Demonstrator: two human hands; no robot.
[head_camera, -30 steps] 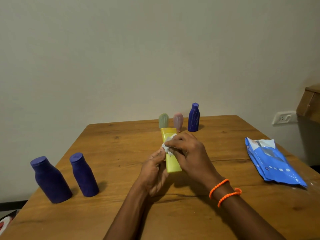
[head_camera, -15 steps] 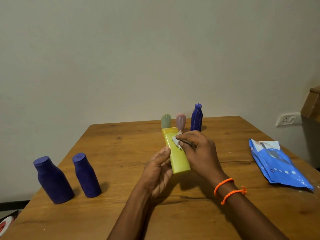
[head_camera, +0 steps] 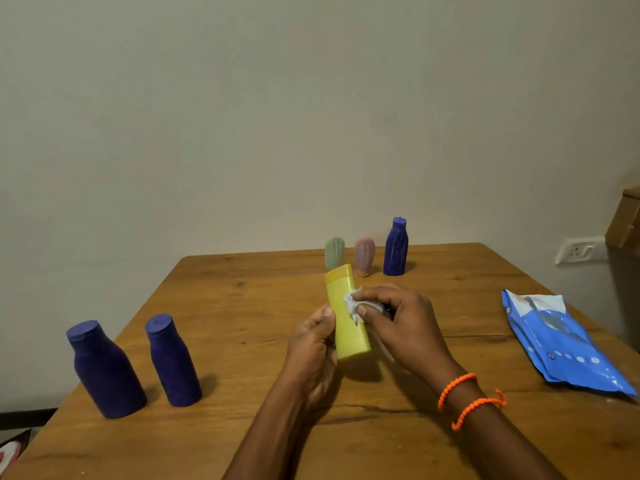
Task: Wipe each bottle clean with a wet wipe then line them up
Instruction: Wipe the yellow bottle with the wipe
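A yellow-green bottle (head_camera: 346, 320) is held above the wooden table (head_camera: 242, 306), its cap pointing away from me. My left hand (head_camera: 313, 344) grips its left side from below. My right hand (head_camera: 401, 323) presses a crumpled white wet wipe (head_camera: 353, 304) against the bottle's upper face. Two dark blue bottles (head_camera: 104, 370) (head_camera: 172, 362) stand upright at the near left. At the far edge stand a pale green bottle (head_camera: 334, 252), a pink bottle (head_camera: 364, 256) and a small blue bottle (head_camera: 396, 247), side by side.
A blue pack of wet wipes (head_camera: 561, 341) lies flat at the right of the table, its flap open. A wall socket (head_camera: 578, 251) and a wooden piece of furniture (head_camera: 627, 220) sit beyond the right edge.
The wipe in my right hand has slid along the bottle's face, and the bottle has turned slightly in my left hand. The other bottles have not moved.
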